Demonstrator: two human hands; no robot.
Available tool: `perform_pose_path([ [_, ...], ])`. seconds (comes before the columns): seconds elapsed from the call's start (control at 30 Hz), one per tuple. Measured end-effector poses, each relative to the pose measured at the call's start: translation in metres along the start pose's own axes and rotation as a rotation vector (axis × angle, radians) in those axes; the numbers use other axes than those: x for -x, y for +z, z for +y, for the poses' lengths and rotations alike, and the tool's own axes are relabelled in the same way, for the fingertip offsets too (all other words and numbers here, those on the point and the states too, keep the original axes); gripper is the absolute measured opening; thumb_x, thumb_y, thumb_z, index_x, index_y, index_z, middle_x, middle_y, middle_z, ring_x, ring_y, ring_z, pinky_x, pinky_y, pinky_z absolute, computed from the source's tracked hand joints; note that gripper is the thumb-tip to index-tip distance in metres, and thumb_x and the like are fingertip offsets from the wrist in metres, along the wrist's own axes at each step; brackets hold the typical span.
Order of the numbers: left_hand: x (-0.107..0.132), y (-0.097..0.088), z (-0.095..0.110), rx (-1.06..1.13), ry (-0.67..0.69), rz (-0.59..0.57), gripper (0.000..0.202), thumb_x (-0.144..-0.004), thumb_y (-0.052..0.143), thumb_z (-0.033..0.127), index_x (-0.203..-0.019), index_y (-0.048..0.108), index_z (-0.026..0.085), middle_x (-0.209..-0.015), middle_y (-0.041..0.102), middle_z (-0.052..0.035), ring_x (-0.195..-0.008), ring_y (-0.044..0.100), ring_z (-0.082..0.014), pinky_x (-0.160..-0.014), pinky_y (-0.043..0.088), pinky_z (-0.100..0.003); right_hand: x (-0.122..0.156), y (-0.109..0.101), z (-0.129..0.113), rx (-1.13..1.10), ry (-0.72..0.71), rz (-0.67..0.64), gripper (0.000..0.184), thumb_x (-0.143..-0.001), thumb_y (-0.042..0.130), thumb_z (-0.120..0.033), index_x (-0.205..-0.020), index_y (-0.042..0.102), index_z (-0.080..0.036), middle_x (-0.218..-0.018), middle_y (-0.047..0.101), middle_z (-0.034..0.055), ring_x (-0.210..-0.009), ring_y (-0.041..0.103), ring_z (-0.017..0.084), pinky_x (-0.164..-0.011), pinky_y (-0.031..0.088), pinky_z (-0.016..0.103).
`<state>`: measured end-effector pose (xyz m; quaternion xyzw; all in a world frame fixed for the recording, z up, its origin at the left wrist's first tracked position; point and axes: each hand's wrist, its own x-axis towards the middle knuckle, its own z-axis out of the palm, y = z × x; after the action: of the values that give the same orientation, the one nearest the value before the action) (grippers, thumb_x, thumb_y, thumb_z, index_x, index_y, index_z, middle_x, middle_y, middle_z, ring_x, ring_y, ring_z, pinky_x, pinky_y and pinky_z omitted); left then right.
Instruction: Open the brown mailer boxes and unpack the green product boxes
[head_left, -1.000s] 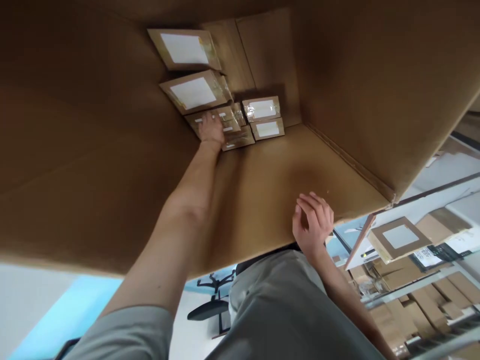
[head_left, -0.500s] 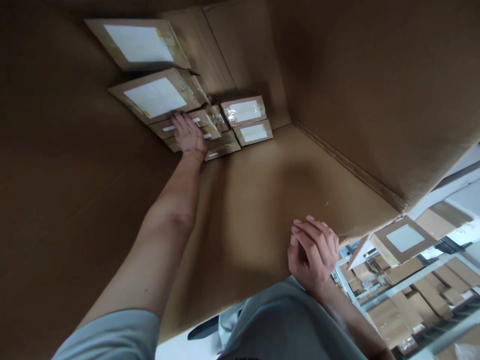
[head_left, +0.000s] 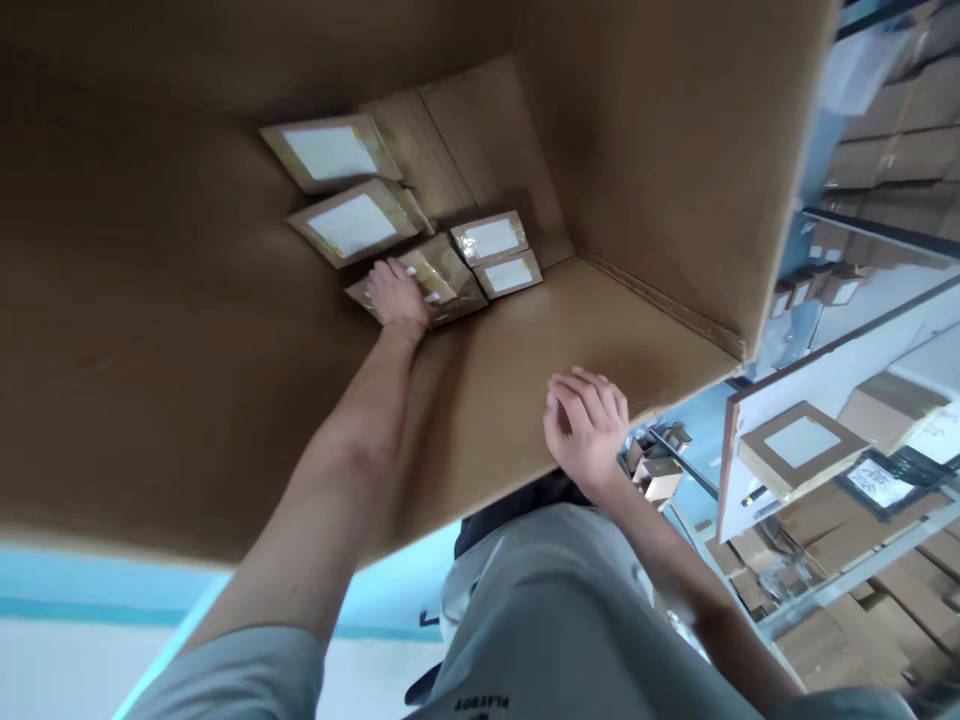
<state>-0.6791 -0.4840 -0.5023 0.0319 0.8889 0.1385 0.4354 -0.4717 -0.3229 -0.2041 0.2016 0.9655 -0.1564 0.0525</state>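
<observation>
Inside a large open carton (head_left: pixel 667 190), my left hand (head_left: pixel 397 295) lies with fingers stretched out on small taped cardboard boxes (head_left: pixel 442 270) in the far corner. Part of those boxes is hidden under it. Just beyond are a cardboard box with a white label (head_left: pixel 352 225) and another labelled box (head_left: pixel 330 155). To the right, two smaller labelled boxes (head_left: pixel 491 240) are stacked against the back wall. My right hand (head_left: pixel 589 425) hovers near the carton's front edge, fingers loosely bent, thumb apart, nothing visible in it.
Outside on the right, a labelled box (head_left: pixel 802 450) sits on a white board or tabletop (head_left: pixel 742 470) with a pen and a black package (head_left: pixel 889 485). Shelving (head_left: pixel 825 590) holds many cardboard boxes. The carton's side wall (head_left: pixel 112 400) rises at left.
The view has pulled back, showing more room outside the carton. The gap between the nearer labelled box and the small boxes under my left hand looks wider. My right hand stays loosely curled.
</observation>
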Motion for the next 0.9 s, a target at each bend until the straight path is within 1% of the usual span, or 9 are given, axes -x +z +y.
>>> perform_pose_path([
  [0.1, 0.061, -0.031, 0.021, -0.130, -0.045, -0.004, 0.121, -0.095, 0.103, 0.039, -0.176, 0.028, -0.009, -0.177, 0.046, -0.0340, -0.160, 0.048, -0.0460, -0.142, 0.041, -0.060, -0.010, 0.013, 0.005, -0.075, 0.054, -0.070, 0.022, -0.120, 0.066, -0.025, -0.122, 0.087, -0.029, -0.128, 0.093, 0.0062, -0.138, 0.084, 0.027, -0.135, 0.051, 0.050],
  [0.27, 0.176, -0.094, 0.074, -0.101, 0.120, 0.116, 0.109, -0.081, 0.106, 0.034, -0.166, 0.048, -0.001, -0.171, 0.049, -0.0371, -0.162, 0.050, -0.0546, -0.140, 0.043, -0.067, -0.032, 0.008, 0.003, -0.250, 0.139, -0.186, 0.024, -0.122, 0.068, -0.034, -0.122, 0.089, -0.022, -0.130, 0.092, 0.0132, -0.144, 0.079, 0.033, -0.149, 0.037, 0.063],
  [0.33, 0.223, -0.117, 0.092, -0.035, 0.252, 0.207, 0.108, -0.078, 0.107, 0.035, -0.165, 0.049, 0.004, -0.172, 0.046, -0.0368, -0.167, 0.046, -0.0552, -0.144, 0.039, -0.068, -0.027, -0.007, -0.004, -0.303, 0.139, -0.169, 0.024, -0.120, 0.074, -0.039, -0.126, 0.088, -0.020, -0.132, 0.092, 0.0149, -0.147, 0.077, 0.035, -0.152, 0.031, 0.067],
  [0.43, 0.288, -0.146, 0.115, 0.028, 0.445, 0.293, 0.115, -0.076, 0.109, 0.038, -0.169, 0.045, 0.013, -0.175, 0.043, -0.0329, -0.175, 0.039, -0.0529, -0.148, 0.035, -0.066, 0.000, -0.041, -0.016, -0.374, 0.134, -0.043, 0.029, -0.118, 0.078, -0.047, -0.130, 0.087, -0.022, -0.135, 0.091, 0.0141, -0.152, 0.075, 0.036, -0.155, 0.023, 0.069],
  [0.53, 0.343, -0.164, 0.140, 0.062, 0.564, 0.344, 0.123, -0.079, 0.109, 0.042, -0.177, 0.038, 0.022, -0.173, 0.045, -0.0267, -0.172, 0.047, -0.0483, -0.146, 0.043, -0.063, 0.040, -0.085, -0.023, -0.419, 0.182, 0.138, 0.033, -0.117, 0.078, -0.052, -0.137, 0.085, -0.026, -0.142, 0.089, 0.0125, -0.156, 0.073, 0.036, -0.156, 0.018, 0.072],
  [0.63, 0.387, -0.164, 0.176, 0.100, 0.673, 0.369, 0.135, -0.082, 0.109, 0.048, -0.186, 0.026, 0.028, -0.171, 0.048, -0.0231, -0.168, 0.054, -0.0454, -0.142, 0.050, -0.060, 0.079, -0.128, -0.014, -0.422, 0.270, 0.299, 0.039, -0.116, 0.079, -0.054, -0.144, 0.083, -0.027, -0.150, 0.085, 0.0142, -0.157, 0.072, 0.036, -0.154, 0.018, 0.073],
  [0.7, 0.411, -0.152, 0.205, 0.123, 0.744, 0.350, 0.146, -0.081, 0.110, 0.050, -0.191, 0.015, 0.032, -0.170, 0.051, -0.0220, -0.168, 0.056, -0.0450, -0.140, 0.052, -0.061, 0.104, -0.149, 0.000, -0.404, 0.339, 0.396, 0.041, -0.114, 0.080, -0.054, -0.146, 0.083, -0.027, -0.152, 0.084, 0.0151, -0.156, 0.073, 0.036, -0.153, 0.021, 0.072],
  [0.77, 0.432, -0.132, 0.234, 0.152, 0.830, 0.285, 0.149, -0.085, 0.107, 0.050, -0.195, 0.008, 0.034, -0.169, 0.055, -0.0208, -0.166, 0.059, -0.0435, -0.138, 0.055, -0.061, 0.127, -0.161, 0.020, -0.381, 0.416, 0.493, 0.045, -0.111, 0.082, -0.053, -0.148, 0.083, -0.027, -0.153, 0.083, 0.0166, -0.155, 0.074, 0.037, -0.152, 0.025, 0.072],
  [0.9, 0.472, -0.074, 0.292, 0.249, 1.073, 0.049, 0.118, -0.103, 0.086, 0.058, -0.195, 0.016, 0.033, -0.172, 0.059, -0.0193, -0.165, 0.064, -0.0373, -0.137, 0.056, -0.055, 0.176, -0.165, 0.082, -0.378, 0.621, 0.667, 0.050, -0.110, 0.080, -0.050, -0.153, 0.080, -0.023, -0.155, 0.082, 0.0201, -0.150, 0.077, 0.036, -0.148, 0.036, 0.071],
])
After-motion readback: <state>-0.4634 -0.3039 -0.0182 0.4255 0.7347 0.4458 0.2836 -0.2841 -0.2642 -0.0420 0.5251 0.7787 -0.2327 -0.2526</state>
